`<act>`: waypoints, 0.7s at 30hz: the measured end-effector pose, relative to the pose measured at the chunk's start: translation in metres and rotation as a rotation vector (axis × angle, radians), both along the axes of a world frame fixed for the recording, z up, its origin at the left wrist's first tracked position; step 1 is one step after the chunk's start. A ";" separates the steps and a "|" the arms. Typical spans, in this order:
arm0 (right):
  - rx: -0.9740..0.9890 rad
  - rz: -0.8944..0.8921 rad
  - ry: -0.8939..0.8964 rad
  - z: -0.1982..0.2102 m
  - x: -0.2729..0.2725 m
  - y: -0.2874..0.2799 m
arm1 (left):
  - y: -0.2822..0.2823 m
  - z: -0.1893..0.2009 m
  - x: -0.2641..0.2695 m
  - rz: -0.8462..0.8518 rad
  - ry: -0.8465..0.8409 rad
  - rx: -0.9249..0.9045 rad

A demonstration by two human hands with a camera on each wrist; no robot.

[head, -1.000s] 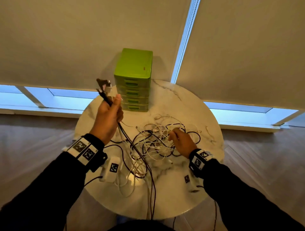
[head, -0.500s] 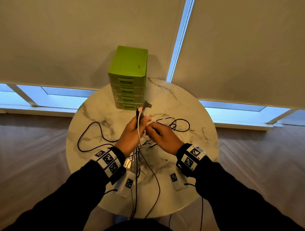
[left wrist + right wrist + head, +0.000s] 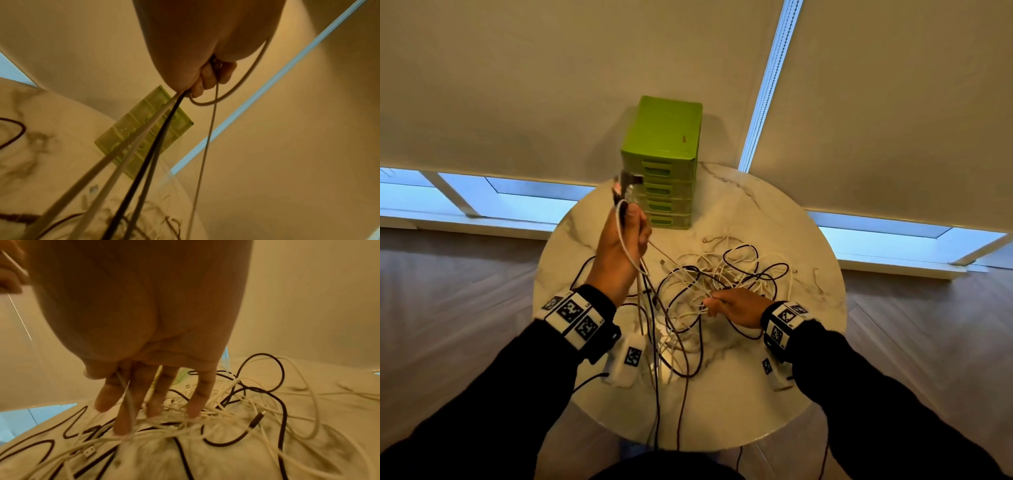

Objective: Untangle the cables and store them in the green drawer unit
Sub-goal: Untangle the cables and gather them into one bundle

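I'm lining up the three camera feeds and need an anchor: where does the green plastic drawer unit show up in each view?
Head: the green plastic drawer unit stands upper centre, at the far edge of the round marble table.
Left wrist: it sits centre-left, tilted, behind the cables held by the left hand.
Right wrist: only a blurred green sliver shows between the fingers.
Shared landmark: the marble table.

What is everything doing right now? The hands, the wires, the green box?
Left hand: raised, grips a bunch of cable ends.
Held cables: pulled taut, run down to the pile.
Right hand: low over the pile, fingers fairly straight, cables threaded between them.
Cable pile: tangled, white and dark, on the table.
Drawer unit: upright at the table's back, all drawers shut.
Table: some cables hang over its near edge.
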State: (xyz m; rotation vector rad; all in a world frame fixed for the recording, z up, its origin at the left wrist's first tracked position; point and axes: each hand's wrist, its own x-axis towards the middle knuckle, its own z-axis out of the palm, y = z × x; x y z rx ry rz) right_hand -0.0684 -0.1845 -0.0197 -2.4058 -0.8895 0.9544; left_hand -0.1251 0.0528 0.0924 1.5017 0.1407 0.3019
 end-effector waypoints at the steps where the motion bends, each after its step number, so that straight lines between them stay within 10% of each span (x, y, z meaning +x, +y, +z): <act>1: -0.052 0.012 -0.028 -0.003 0.002 -0.001 | 0.005 0.003 0.001 0.019 -0.019 -0.010; 5: -0.044 -0.077 -0.240 -0.005 0.010 -0.001 | 0.021 0.009 0.002 0.051 -0.033 0.035; 10: 0.413 -0.363 -0.212 0.040 0.012 0.022 | 0.020 0.005 -0.006 -0.008 0.035 0.090; 21: 0.375 -0.046 -0.449 0.072 -0.013 0.051 | -0.027 -0.019 -0.007 -0.237 0.255 0.146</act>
